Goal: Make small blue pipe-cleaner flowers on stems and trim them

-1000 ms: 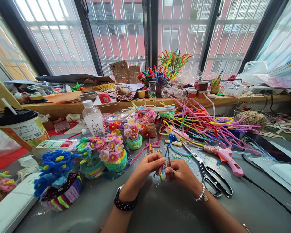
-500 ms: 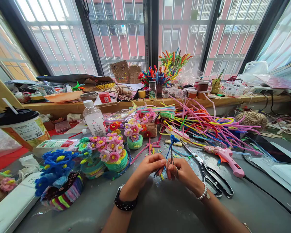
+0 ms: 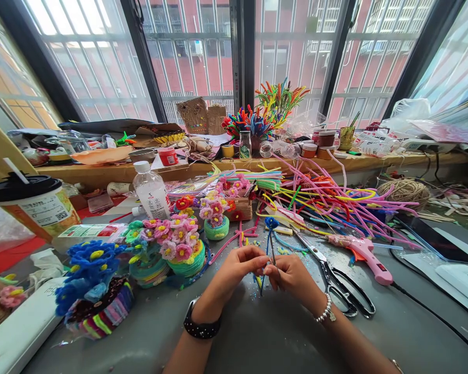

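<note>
Both hands meet at the middle of the grey table (image 3: 265, 332). My left hand (image 3: 237, 270) and my right hand (image 3: 290, 275) each pinch the thin stem of a small blue pipe-cleaner flower (image 3: 271, 223), whose head stands upright just above my fingers. A blue strand hangs below the fingers. My left wrist bears a black watch (image 3: 202, 327), and a bead bracelet (image 3: 325, 310) sits on my right wrist.
Scissors (image 3: 335, 283) and a pink glue gun (image 3: 361, 249) lie right of my hands. Finished flower pots (image 3: 181, 249) and a blue one (image 3: 91, 283) stand at the left. A heap of pipe cleaners (image 3: 327, 200), a water bottle (image 3: 151, 191) and a lidded cup (image 3: 35, 205) are behind.
The flower stem has tilted slightly and its head has shifted a little left; my fingers have closed nearer together around it. The hands stay in the same spot.
</note>
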Motion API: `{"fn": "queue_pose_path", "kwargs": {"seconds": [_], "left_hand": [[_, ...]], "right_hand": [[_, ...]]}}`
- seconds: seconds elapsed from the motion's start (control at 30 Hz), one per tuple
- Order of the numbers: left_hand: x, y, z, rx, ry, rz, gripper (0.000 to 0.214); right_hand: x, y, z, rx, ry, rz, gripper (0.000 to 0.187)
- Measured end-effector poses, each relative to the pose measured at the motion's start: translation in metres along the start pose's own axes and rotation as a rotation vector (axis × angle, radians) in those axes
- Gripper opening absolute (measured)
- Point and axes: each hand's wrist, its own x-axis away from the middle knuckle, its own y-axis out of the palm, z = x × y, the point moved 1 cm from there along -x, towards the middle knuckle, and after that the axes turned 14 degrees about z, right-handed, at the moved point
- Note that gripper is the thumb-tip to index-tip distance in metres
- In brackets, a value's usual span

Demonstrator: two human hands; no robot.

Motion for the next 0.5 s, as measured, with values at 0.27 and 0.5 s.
{"fn": "queue_pose_path", "kwargs": {"seconds": [0.27, 0.5], "left_hand": [[-0.0007, 0.0006, -0.0001, -0.019, -0.018, 0.014, 0.026], [-0.0011, 0.0008, -0.0013, -0.039, 0.002, 0.040, 0.026]], "right_hand": [[0.0010, 0.0014, 0.0047, 0.051, -0.015, -0.019, 0.068], [0.0018, 0.0020, 0.0041, 0.119, -0.049, -0.040, 0.063]]}}
